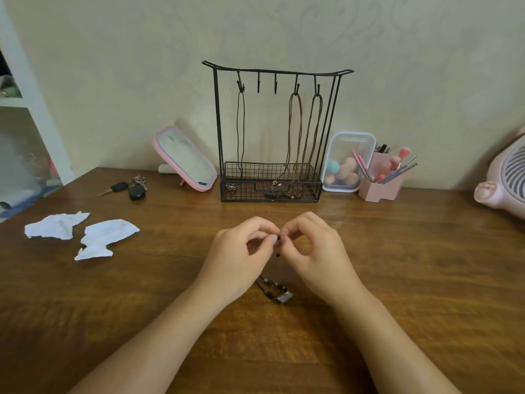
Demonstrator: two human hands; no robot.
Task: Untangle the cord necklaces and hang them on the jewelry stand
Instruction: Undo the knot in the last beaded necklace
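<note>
both hands, left hand (241,245) and right hand (309,245), pinch the black beaded cord necklace (274,290) at centre frame, seemingly picking at a knot. next it likely needs lifting to a free hook on the jewelry stand (277,132).

- The table (397,265) is brown wood with visible grain and a soft shine.
- The jewelry stand (217,115) is thin black wire metal, matt.
- The papers (105,237) at the left are white and crumpled.
- The box (335,155) beside the stand is clear, smooth plastic.
</note>
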